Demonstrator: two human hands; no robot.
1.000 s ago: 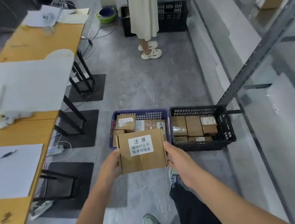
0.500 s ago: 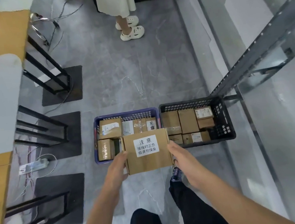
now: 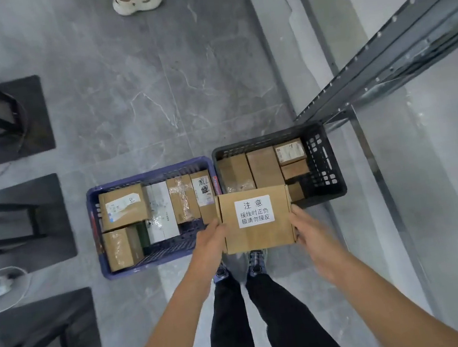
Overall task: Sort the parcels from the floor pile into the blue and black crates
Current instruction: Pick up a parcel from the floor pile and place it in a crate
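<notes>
Black trousers (image 3: 271, 314) and a pair of sneakers (image 3: 256, 260) are nearest, so the person is standing right at the crates, looking straight down. Just past the toes is a flat cardboard parcel (image 3: 256, 219), carried level in the air with its white printed label up. The left grip (image 3: 209, 242) clamps its left edge and the right grip (image 3: 311, 232) its right edge. Thumbs show on the sides and the other fingers are hidden behind the box, so both are closed on it.

The parcel hangs where the two crates meet, mostly covering the near left corner of the black crate (image 3: 335, 164) and just overlapping the right rim of the blue crate (image 3: 94, 221). They sit on the floor side by side, blue left, black right, both already holding a fair few boxes. The floor pile isn't in shot.

My read: this is the carry-and-choose step, nothing dropped yet. It looks bound for the black one, which shows bare room at its near right. Next it needs lowering flat into a gap, then both grips let go. Blue has space too, so I can't be sure.

Further out are dark floor mats (image 3: 38, 141) on the left, a grey metal rack (image 3: 383, 63) on the right, and someone's cream clogs (image 3: 137, 1) at the far edge
</notes>
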